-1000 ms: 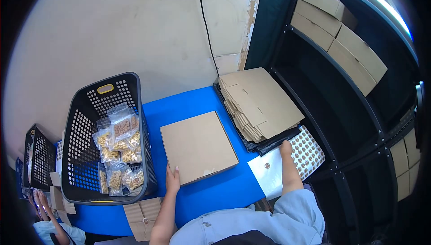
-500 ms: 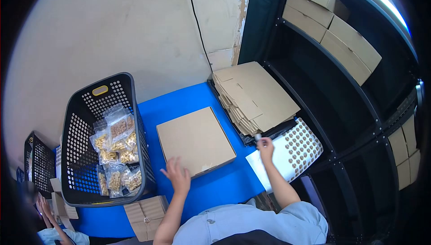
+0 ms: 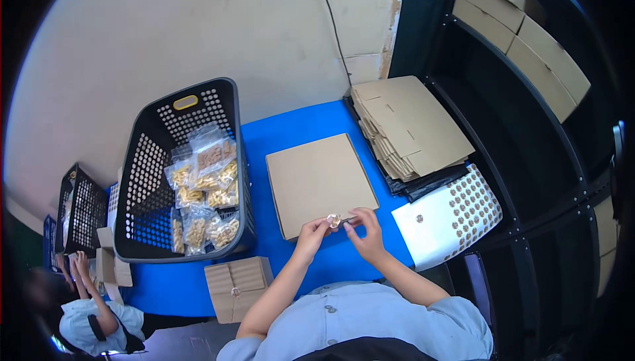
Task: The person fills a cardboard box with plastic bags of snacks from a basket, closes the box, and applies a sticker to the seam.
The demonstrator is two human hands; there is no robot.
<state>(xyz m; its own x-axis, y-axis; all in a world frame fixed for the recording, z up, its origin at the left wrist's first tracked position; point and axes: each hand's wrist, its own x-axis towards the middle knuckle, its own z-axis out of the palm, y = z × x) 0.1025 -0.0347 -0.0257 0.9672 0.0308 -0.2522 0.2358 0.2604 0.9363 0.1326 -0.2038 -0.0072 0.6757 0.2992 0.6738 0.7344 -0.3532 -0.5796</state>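
Note:
My left hand pinches a round brown-and-white sticker above the front edge of a flat closed cardboard box. Close beside it, my right hand is closed, thumb and finger around a small dark thing that I cannot make out, near the sticker's edge. To the right lies a white sticker sheet with rows of round brown stickers, one standing alone on its bare part.
A black basket at left holds several clear bags of pale pieces. Flattened cardboard boxes are stacked behind the sheet. A tied cardboard box stands front left. Dark shelves rise at right. Another person works at far left.
My right hand has come left from the sticker sheet to the box's front edge. My left hand, earlier open at the box's left corner, has moved right and now pinches the sticker.

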